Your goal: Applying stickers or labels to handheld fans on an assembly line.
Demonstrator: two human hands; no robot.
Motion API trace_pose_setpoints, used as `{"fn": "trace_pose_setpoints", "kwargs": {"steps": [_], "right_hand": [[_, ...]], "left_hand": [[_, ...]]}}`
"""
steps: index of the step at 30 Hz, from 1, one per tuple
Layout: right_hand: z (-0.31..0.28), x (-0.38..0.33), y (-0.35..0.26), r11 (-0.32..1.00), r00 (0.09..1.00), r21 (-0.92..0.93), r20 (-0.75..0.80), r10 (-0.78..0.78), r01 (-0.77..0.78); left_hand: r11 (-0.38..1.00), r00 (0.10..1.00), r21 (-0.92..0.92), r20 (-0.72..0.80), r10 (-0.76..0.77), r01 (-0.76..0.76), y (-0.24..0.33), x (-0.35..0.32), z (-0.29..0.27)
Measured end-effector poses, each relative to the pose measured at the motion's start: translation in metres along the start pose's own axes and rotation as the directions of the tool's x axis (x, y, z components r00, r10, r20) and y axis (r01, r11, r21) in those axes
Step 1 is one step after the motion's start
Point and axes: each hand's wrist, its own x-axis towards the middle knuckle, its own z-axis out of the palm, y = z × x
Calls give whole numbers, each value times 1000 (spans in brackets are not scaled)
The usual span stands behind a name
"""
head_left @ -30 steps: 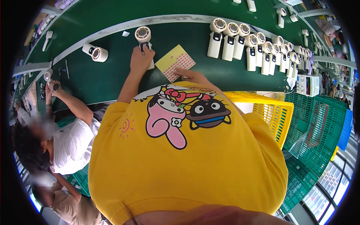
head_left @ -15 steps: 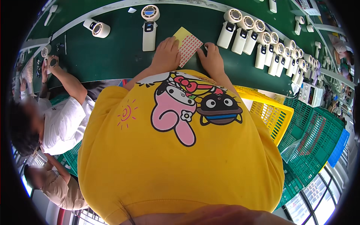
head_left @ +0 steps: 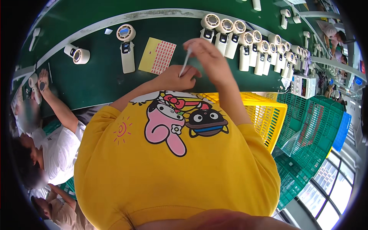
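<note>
A thin, pale, stick-like tool spans the gap between my hands; its exact kind is not clear. My left hand is closed, fingers curled, at the tool's lower end. Above it, my right hand is raised off the table with bent fingers closed at the upper end. Left of my hands, a yellow sheet with rows of small red-and-white stickers lies flat on the green table. Beyond the sheet to the left, a cream handheld fan lies with its round head pointing away.
Another cream fan lies farther left. Several matching fans line the right side of the table. A yellow crate and green crates stand at my right. A co-worker's arm reaches onto the table at left.
Both hands have left the sticker sheet; the right has risen. The pale tool now shows between them. The view has shifted, so the table's contents appear farther left.
</note>
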Motion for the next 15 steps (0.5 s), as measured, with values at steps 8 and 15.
{"fn": "trace_pose_setpoints", "kwargs": {"steps": [8, 15], "right_hand": [[-255, 94, 51, 592, 718, -724, -616, -324, -354], [-326, 166, 66, 296, 916, -881, -399, -47, -368]], "left_hand": [[567, 785, 818, -287, 550, -97, -119, 1, 19], [721, 802, 679, -353, 482, -135, -116, 2, 7]]}}
